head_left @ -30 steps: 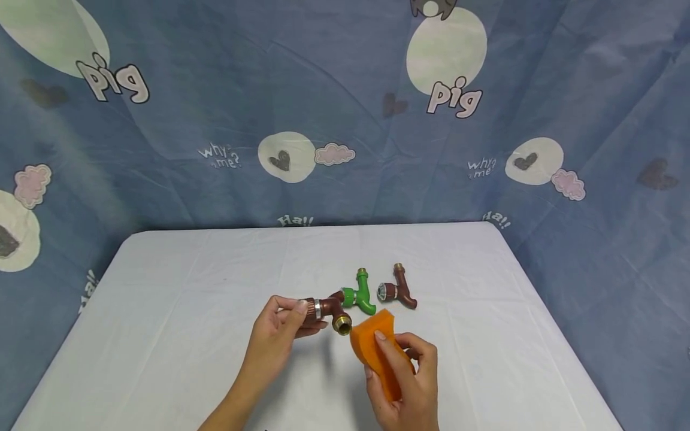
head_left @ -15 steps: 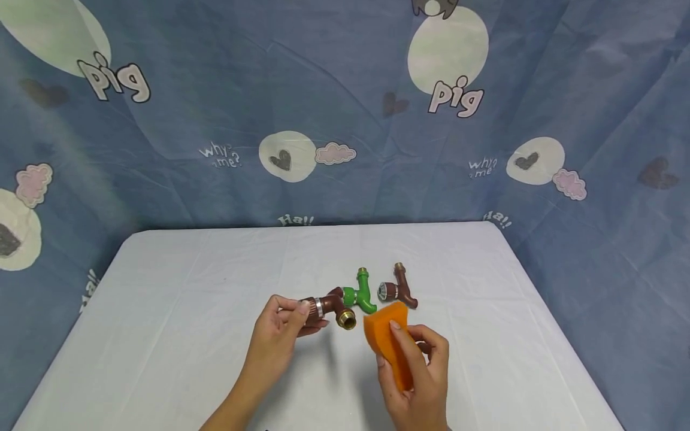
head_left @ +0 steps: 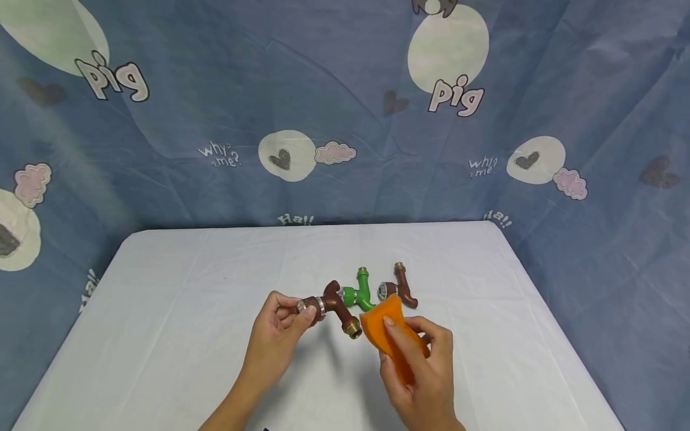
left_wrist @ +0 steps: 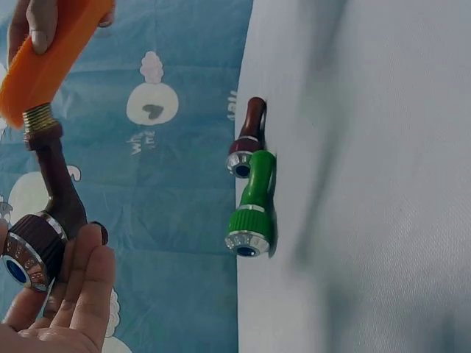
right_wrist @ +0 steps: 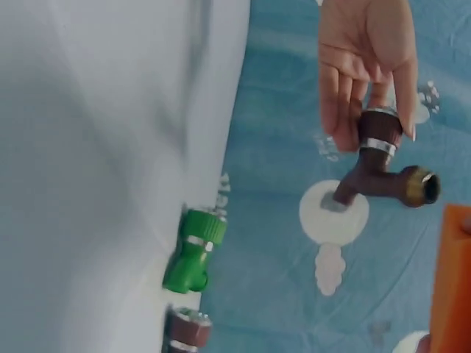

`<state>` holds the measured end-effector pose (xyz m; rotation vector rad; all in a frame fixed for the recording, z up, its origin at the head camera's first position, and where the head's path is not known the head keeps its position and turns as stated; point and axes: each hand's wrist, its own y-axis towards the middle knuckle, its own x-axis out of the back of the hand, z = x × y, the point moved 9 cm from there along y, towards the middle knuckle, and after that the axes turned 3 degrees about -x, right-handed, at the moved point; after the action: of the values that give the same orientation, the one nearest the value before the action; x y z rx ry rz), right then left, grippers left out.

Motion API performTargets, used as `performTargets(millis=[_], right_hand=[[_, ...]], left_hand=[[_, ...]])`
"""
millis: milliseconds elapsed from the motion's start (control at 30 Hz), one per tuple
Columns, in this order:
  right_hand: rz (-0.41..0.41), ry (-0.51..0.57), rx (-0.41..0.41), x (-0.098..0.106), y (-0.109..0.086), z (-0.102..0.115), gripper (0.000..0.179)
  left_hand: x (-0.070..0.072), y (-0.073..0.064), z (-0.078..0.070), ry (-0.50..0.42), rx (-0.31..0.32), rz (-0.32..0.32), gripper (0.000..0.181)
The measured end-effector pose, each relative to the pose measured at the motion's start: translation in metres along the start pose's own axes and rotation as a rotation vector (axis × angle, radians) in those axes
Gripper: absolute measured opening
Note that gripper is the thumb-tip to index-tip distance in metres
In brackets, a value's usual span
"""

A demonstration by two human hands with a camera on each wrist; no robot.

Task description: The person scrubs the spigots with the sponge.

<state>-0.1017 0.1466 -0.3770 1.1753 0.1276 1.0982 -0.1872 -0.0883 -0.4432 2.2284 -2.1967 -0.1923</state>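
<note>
My left hand (head_left: pixel 275 332) pinches the knob of a brown tap (head_left: pixel 335 304), lifted above the table. The tap's brass threaded end points toward the right hand. In my right hand (head_left: pixel 426 371) is an orange sponge (head_left: pixel 384 326), gripped between thumb and fingers. Its edge is close to the brass end; the right wrist view shows a small gap between the tap (right_wrist: pixel 377 180) and the sponge (right_wrist: pixel 450 287). From the left wrist, the sponge (left_wrist: pixel 55 62) overlaps the threads of the tap (left_wrist: pixel 57 173), so contact cannot be told there.
Behind the hands, a green tap (head_left: pixel 362 291) and another brown tap (head_left: pixel 401 287) lie on the white-covered table (head_left: pixel 188 335). The sponge partly covers the green tap's spout in the head view. A blue printed cloth (head_left: pixel 345 90) hangs behind the table.
The held tap has turned in my left fingers, its spout now up and its brass end lower right. The sponge moved right, away from the tap, then slightly back toward it.
</note>
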Motion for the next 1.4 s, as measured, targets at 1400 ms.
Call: performTargets(millis=[1400], right_hand=[[0.217, -0.015, -0.232, -0.023, -0.022, -0.025, 0.051]], left_hand=[[0.01, -0.004, -0.009, 0.045, -0.126, -0.052, 0.026]])
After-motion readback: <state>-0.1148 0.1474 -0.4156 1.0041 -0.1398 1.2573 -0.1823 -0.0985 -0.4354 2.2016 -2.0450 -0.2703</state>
